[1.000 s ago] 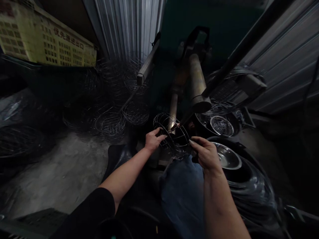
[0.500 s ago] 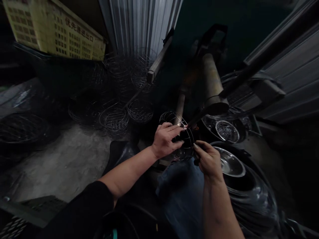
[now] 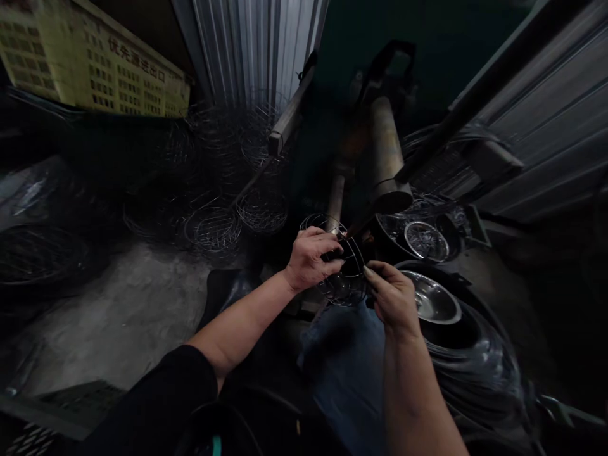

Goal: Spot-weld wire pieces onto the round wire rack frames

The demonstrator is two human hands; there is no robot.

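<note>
Wire basket (image 3: pixel 339 266) rim grasped by left hand (image 3: pixel 311 258) and right hand (image 3: pixel 392 296) fingers.

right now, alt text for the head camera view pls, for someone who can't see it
Two bare hands hold a round wire basket against the tip of a dark machine: the left hand grips its top rim, the right hand its lower right edge. More wire baskets are piled on the floor to the left, and shiny metal bowls sit to the right.

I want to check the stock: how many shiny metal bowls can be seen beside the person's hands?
2. One metal bowl sits just right of the right hand. A second bowl lies farther back, below the big pipe. More may be hidden in the dark.
</note>
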